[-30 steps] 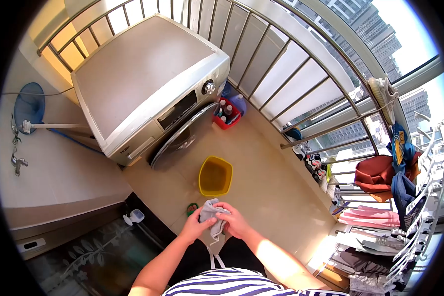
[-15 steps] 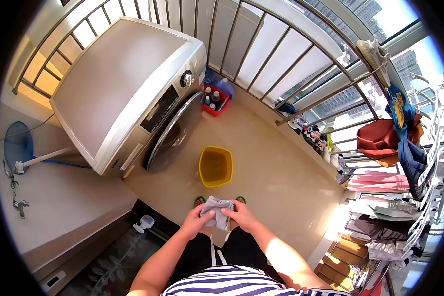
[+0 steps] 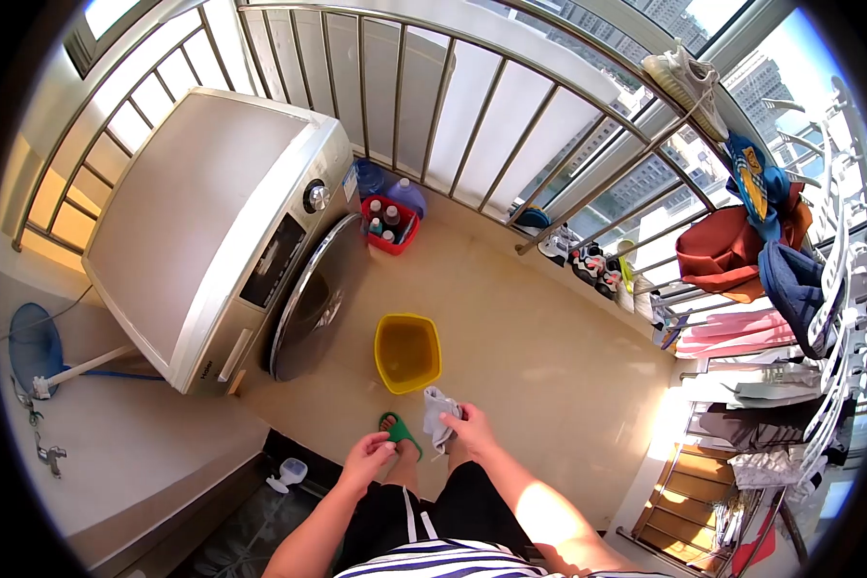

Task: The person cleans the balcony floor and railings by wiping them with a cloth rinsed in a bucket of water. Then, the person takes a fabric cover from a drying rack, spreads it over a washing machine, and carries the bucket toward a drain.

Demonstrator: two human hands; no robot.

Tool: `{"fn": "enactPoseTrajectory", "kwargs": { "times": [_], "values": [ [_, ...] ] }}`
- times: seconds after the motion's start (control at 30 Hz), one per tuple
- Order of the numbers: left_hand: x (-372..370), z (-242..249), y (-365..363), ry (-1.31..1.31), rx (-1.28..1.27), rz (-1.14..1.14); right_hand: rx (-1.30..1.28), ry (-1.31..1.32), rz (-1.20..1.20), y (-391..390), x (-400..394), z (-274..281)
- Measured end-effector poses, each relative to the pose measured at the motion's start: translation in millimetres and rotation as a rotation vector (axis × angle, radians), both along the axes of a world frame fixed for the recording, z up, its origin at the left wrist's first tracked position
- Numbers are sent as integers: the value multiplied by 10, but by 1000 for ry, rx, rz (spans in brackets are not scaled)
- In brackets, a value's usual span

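Observation:
A small, light-grey piece of fabric [image 3: 440, 416] hangs crumpled from my right hand [image 3: 470, 431], pinched between thumb and fingers. It is hard to tell what kind of garment it is. My left hand [image 3: 366, 457] is off to the left above my leg, its fingers loosely bent and apart with nothing visible in them. Just beyond the fabric, a yellow plastic basin [image 3: 407, 354] stands on the floor. A green slipper [image 3: 402, 435] on my foot shows between my hands.
At left stands a washing machine [image 3: 197, 212] with its round door [image 3: 313, 299] swung open. A red basket [image 3: 391, 227] of bottles sits by the railing [image 3: 472, 116]. Shoes [image 3: 597, 268] line the right side, near hanging clothes [image 3: 732, 332]. A blue basin [image 3: 36, 347] leans at far left.
My left hand has let go of the fabric and moved left and down. My right hand has carried the fabric slightly right. The view has shifted, and a green slipper shows more fully.

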State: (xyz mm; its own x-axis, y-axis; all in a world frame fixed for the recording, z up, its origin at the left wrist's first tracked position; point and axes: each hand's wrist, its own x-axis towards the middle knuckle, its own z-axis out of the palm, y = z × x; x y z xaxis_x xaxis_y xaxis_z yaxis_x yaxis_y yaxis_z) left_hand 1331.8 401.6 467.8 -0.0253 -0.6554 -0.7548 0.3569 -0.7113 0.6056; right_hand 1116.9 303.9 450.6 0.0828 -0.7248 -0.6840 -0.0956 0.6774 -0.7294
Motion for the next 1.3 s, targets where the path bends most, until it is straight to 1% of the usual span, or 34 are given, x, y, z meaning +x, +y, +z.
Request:
{"fn": "enactPoseTrajectory", "kwargs": {
  "times": [0.07,0.1,0.17,0.27,0.33,0.4,0.43,0.5,0.57,0.6,0.67,0.7,0.77,0.8,0.9,0.97,1.0,1.03,1.07,1.1,1.17,1.2,1.27,1.3],
  "values": [
    [73,-3,77,-26,11,12,-17,-23,-19,-39,40,-11],
    [45,-3,-22,-44,6,10,-47,-47,-41,-151,-19,40],
    [46,31,-48,-59,-7,11,-86,-82,-14,-262,-65,52],
    [93,98,-78,-84,-29,16,-125,-113,-38,-370,-62,44],
    [114,131,-90,-105,-40,12,-90,-138,-67,-458,-87,125],
    [130,151,-113,-104,-39,10,-168,-149,-109,-532,-81,159],
    [140,171,-88,-105,-21,18,-164,-149,-112,-559,-92,212],
    [138,153,-62,-113,3,12,-135,-25,-142,-640,-167,305],
    [86,116,-6,-121,54,31,-202,-8,-128,-663,-298,5],
    [69,91,-3,-130,36,47,-172,-10,-104,-679,-324,-1],
    [34,62,16,-145,45,94,-65,-29,-162,-801,-344,17],
    [-24,51,7,-138,45,126,-41,-33,-131,-813,-364,-65],
    [-135,-54,-31,-120,54,185,33,65,-91,-886,-404,-460],
    [-203,-106,-38,-128,79,204,57,61,-69,-909,-403,-660],
    [-458,-120,-22,-70,114,272,126,111,-32,-900,-379,-975],
    [-629,-317,-62,-61,162,298,128,205,65,-984,-305,-1397],
    [-716,-400,-16,-51,165,313,150,207,72,-977,-317,-1632],
    [-798,-454,20,-52,188,317,121,222,65,-960,-337,-1924],
    [-878,-513,54,-32,207,357,93,241,55,-916,-384,-2209],
    [-949,-604,70,-13,226,397,117,247,60,-906,-423,-2430],
    [-1071,-900,41,0,267,409,94,325,111,-957,-498,-2893],
    [-1123,-1031,19,11,282,420,117,333,116,-980,-514,-3048],
    [-1138,-1172,-84,7,279,402,145,349,214,-1116,-459,-2970],
    [-1179,-1435,-115,-8,277,403,163,358,217,-1176,-457,-2972]
  ]
}}
